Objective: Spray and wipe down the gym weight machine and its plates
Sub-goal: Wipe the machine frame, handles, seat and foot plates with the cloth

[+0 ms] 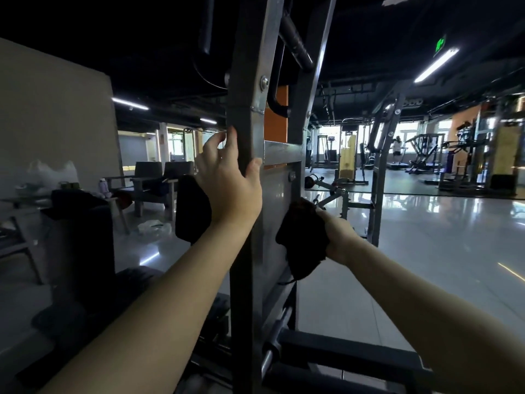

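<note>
Both hands are on the weight machine. The person's left hand is wrapped round the grey upright post about halfway up the frame. The thumb lies on the near face and the fingers curl round the left edge, so it's a proper grip, not just a lean. The right hand sits lower and off to the right, fingers bunched round a dark cloth. The cloth is pushed up against the right edge of the flat grey panel next to the post (the cloth hides most of that hand, only knuckles and wrist show). A loose bit of cloth hangs down below the hand.

A black pad sits just left of the post, partly behind the left wrist. Higher up, an orange panel shows behind the frame, and a black handle sticks out near the top. Low down there's a chrome bar running along the base. The stuff at the bottom left of the machine is too dark to make out.

Behind all that is a shiny grey floor. There are a couple of dark chairs off to the left with a purple bottle near them. More gym machines stand by the windows on the far right, and strip lights run along the dark ceiling.
</note>
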Demonstrator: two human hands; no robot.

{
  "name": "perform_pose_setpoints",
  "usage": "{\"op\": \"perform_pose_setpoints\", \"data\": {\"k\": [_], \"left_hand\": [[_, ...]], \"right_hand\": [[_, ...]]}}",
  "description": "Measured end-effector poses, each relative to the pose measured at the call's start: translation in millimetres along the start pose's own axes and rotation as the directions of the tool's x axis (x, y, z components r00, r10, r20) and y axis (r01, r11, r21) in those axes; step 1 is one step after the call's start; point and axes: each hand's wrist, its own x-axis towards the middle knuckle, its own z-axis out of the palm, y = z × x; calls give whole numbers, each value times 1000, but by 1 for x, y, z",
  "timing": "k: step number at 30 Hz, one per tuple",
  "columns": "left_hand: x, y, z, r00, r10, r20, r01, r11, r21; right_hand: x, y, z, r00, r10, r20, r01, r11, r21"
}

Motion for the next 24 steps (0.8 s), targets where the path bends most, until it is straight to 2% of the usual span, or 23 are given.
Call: {"op": "perform_pose_setpoints", "data": {"k": [3, 6, 8, 10, 14, 16, 18, 20, 21, 22, 23, 24], "left_hand": [[-30, 10, -13, 998, 42, 42, -43, 999, 23], [-66, 8, -23, 987, 96, 132, -96, 995, -3], [-84, 10, -31, 960, 18, 280, -11, 1000, -25], [-94, 14, -40, 898, -99, 429, 142, 987, -70], [-98, 17, -52, 814, -196, 547, 323, 935, -144], [-97, 18, -59, 830, -199, 521, 307, 943, -130], [-96, 18, -64, 861, -158, 483, 233, 967, -99], [-94, 21, -68, 882, -87, 463, 125, 991, -53], [-93, 23, -70, 886, -54, 460, 72, 997, -21], [-92, 25, -71, 890, -31, 455, 33, 999, 4], [-92, 27, -72, 895, -11, 446, 5, 1000, 15], [-91, 28, -71, 901, 9, 433, -19, 1000, 18]], "right_hand": [[-45, -21, 1, 990, 7, 142, 0, 999, -52], [-75, -31, -3, 954, -56, 294, 91, 990, -108], [-90, -36, -6, 929, -77, 361, 132, 982, -133], [-101, -39, -6, 912, -84, 402, 159, 975, -155], [-121, -40, -6, 895, -100, 435, 236, 933, -271], [-131, -37, -6, 898, -174, 403, 359, 821, -445], [-134, -36, -7, 875, -318, 365, 484, 561, -672], [-131, -32, -9, 878, -351, 326, 448, 363, -817], [-130, -29, -9, 895, -340, 290, 402, 328, -855], [-130, -26, -8, 912, -322, 253, 362, 344, -866], [-131, -23, -7, 935, -284, 211, 321, 430, -844], [-133, -20, -4, 958, -225, 176, 276, 574, -771]]}}
